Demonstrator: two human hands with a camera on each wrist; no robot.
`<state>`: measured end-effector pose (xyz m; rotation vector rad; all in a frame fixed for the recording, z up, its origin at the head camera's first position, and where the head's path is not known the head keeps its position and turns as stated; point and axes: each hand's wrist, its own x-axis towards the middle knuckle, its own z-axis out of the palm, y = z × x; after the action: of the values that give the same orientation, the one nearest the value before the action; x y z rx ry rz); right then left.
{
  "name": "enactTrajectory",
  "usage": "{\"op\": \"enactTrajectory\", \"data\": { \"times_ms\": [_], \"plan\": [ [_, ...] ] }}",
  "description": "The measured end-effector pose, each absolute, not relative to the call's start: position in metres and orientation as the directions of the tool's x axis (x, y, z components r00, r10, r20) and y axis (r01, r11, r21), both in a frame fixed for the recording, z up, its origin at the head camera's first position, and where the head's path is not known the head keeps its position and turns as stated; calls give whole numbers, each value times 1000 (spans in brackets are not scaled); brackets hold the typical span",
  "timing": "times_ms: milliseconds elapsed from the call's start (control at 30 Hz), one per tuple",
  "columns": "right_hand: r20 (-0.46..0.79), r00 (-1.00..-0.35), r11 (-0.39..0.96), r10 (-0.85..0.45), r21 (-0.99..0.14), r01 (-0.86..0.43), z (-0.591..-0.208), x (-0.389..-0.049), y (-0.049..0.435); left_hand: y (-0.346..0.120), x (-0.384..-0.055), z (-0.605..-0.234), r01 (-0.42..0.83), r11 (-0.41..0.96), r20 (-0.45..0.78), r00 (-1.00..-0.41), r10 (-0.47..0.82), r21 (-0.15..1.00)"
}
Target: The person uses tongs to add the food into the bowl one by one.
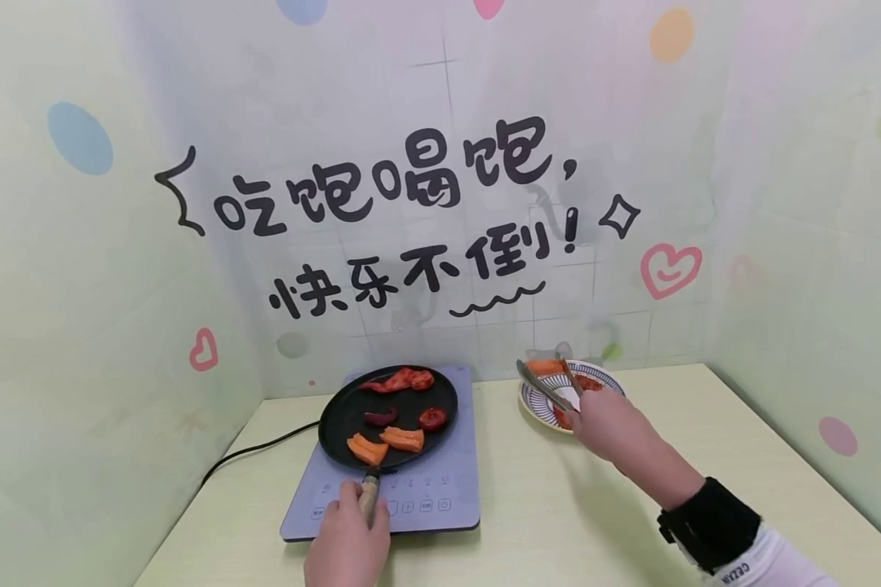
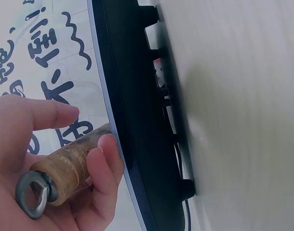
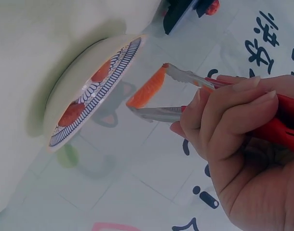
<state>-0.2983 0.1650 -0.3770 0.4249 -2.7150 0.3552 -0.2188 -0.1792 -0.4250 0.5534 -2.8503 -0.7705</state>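
My left hand (image 1: 348, 538) curls round the wooden handle (image 1: 368, 499) of a black frying pan (image 1: 404, 408). In the left wrist view a metal ring (image 2: 32, 195) hangs from the handle's end. Two orange food pieces (image 1: 402, 439), a round red one (image 1: 432, 419), a curved dark-red one (image 1: 380, 417) and a longer red one (image 1: 400, 380) lie in the pan. My right hand (image 1: 620, 432) grips tongs (image 1: 546, 387) with red handles. Their tips pinch an orange piece (image 3: 149, 89) over the far left of a blue-patterned plate (image 1: 532, 410), which holds red food (image 3: 72, 114).
The pan stands on a flat induction cooktop (image 1: 458, 456) with touch controls along its front. A black cord (image 1: 257, 447) runs off to the left. The pale table (image 1: 536, 505) backs onto a wall (image 1: 484, 81) with printed lettering.
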Motion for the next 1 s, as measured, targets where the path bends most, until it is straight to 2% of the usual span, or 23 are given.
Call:
{"op": "enactTrajectory", "data": {
  "times_ms": [233, 300, 600, 767, 1000],
  "plan": [
    [237, -957, 943, -169, -242, -226, -361, -294, 149, -180, -218, -426, -312, 801, 36, -923, -383, 511],
    [244, -952, 941, -187, -233, -244, -359, -292, 144, -180, -219, -426, -312, 801, 35, -924, -381, 511],
    [230, -959, 902, -164, -358, -240, -351, -279, 107, -180, -218, -425, -309, 800, 35, -925, -380, 515],
    [229, -959, 892, -167, -378, -245, -352, -274, 84, -180, -218, -425, -312, 799, 30, -925, -380, 514],
    [224, -943, 854, -247, -410, -321, -352, -268, 52, -178, -218, -424, -312, 800, 28, -925, -379, 512]
  ]
}}
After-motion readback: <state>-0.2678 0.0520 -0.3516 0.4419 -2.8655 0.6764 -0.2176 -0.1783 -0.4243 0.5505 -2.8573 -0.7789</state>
